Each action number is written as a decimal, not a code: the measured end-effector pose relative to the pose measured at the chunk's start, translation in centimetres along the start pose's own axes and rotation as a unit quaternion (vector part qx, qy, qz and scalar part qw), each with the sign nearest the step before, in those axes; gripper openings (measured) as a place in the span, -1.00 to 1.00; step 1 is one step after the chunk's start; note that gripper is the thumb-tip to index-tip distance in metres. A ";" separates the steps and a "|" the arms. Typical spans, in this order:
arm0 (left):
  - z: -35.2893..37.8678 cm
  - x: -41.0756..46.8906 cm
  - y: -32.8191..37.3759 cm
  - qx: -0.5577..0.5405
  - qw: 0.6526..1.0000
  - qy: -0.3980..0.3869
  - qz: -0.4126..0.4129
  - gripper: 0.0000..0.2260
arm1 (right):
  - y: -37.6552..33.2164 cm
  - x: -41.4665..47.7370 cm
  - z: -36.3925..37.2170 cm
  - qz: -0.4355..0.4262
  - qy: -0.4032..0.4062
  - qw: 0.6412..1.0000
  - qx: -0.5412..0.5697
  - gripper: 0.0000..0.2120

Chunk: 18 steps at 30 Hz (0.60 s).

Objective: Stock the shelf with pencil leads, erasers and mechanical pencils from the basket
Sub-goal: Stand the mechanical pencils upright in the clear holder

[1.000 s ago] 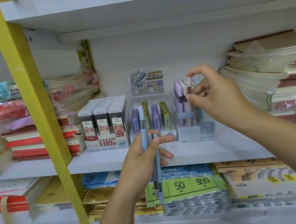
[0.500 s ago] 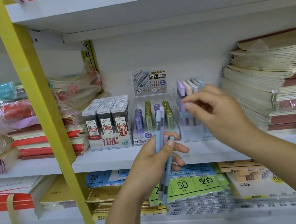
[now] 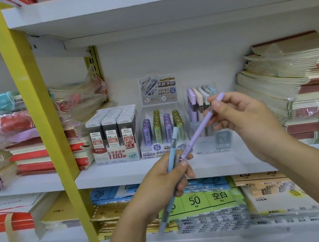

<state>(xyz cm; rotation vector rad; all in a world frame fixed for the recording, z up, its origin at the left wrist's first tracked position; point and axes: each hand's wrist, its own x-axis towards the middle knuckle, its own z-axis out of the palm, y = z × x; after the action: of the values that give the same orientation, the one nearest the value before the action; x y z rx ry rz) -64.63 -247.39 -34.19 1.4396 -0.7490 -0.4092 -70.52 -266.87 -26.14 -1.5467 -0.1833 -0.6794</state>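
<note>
Right hand [image 3: 246, 121] pinching purple pencil [image 3: 199, 129], left hand [image 3: 162, 185] gripping blue pencil [image 3: 172, 148]

i read "0.5", "hb" and "100" on the lead box [image 3: 117, 148] before me, with "大容量铅芯 100根" along its front. the refill display [image 3: 157, 88] beside it says "不脏手铅芯" and "07 2b". below, a green pack [image 3: 208, 197] shows "50" and "空白", a blue pack [image 3: 101, 193] "26".

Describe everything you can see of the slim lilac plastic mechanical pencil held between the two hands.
The slim lilac plastic mechanical pencil is a smooth stick, tilted up to the right in front of the white shelf. The right hand pinches it near its upper end; its lower end sits gripped in the left hand beside a pale blue mechanical pencil. Its tip is hidden.
</note>
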 end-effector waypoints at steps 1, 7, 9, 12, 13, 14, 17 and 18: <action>-0.2 0.0 0.1 -0.007 1.000 0.014 -0.002 -0.82 | -0.2 0.1 -0.4 -0.006 0.009 1.000 0.004 -0.88; -0.1 0.0 1.3 0.001 0.997 0.076 0.022 -0.88 | -0.2 -0.4 -0.8 -0.016 -0.016 0.999 -0.024 -0.84; 0.5 0.0 1.2 0.011 0.996 0.079 0.029 -0.88 | -0.1 -0.6 -0.4 -0.019 -0.027 0.999 -0.013 -0.82; 0.8 0.1 1.0 0.005 0.995 0.093 0.027 -0.89 | -0.1 -0.9 -0.2 -0.018 -0.027 0.999 -0.004 -0.80; 0.8 0.2 0.9 0.004 0.995 0.096 0.023 -0.90 | -0.2 -0.9 -0.1 -0.014 -0.032 0.999 -0.011 -0.80; 0.8 0.3 0.9 0.004 0.995 0.097 0.019 -0.89 | -0.5 -0.8 -0.1 -0.012 -0.038 0.999 -0.022 -0.80; 0.7 0.4 0.9 -0.013 0.994 0.105 0.024 -0.91 | -1.8 -0.3 -0.1 -0.061 -0.007 0.997 -0.055 -0.82; 0.7 0.4 0.9 -0.020 0.993 0.111 0.027 -0.91 | -2.5 0.2 -0.1 -0.098 0.020 0.993 -0.068 -0.83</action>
<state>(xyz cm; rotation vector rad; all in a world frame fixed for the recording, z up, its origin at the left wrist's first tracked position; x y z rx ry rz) -64.94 -248.06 -33.29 1.3968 -0.5960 -0.2169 -71.68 -266.78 -23.94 -1.6574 -0.2654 -0.8930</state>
